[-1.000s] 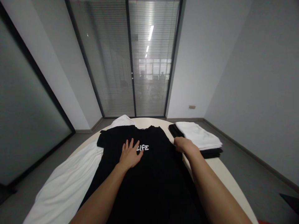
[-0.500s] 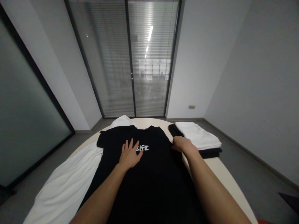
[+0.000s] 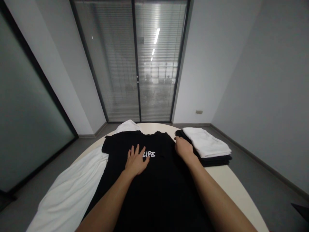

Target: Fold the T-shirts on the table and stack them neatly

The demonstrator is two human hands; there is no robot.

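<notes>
A black T-shirt (image 3: 154, 187) with white "LIFE" lettering lies spread out, its neckline facing away from me. On its chest my left hand (image 3: 137, 161) rests flat, fingers spread, partly covering the print. My right hand (image 3: 183, 149) is at the shirt's right edge near the shoulder, its fingers bent in around the cloth there. The right sleeve is not visible; that hand hides part of the edge.
A folded stack of black and white garments (image 3: 207, 143) sits on the round pale table (image 3: 231, 187) at the right. White fabric (image 3: 72, 187) lies under and left of the T-shirt. Beyond are a glass partition with blinds (image 3: 156, 96) and grey walls.
My right hand has shifted slightly left and forward along the shirt's right edge, away from the stack. My left hand stays flat on the chest. The view has tilted a little.
</notes>
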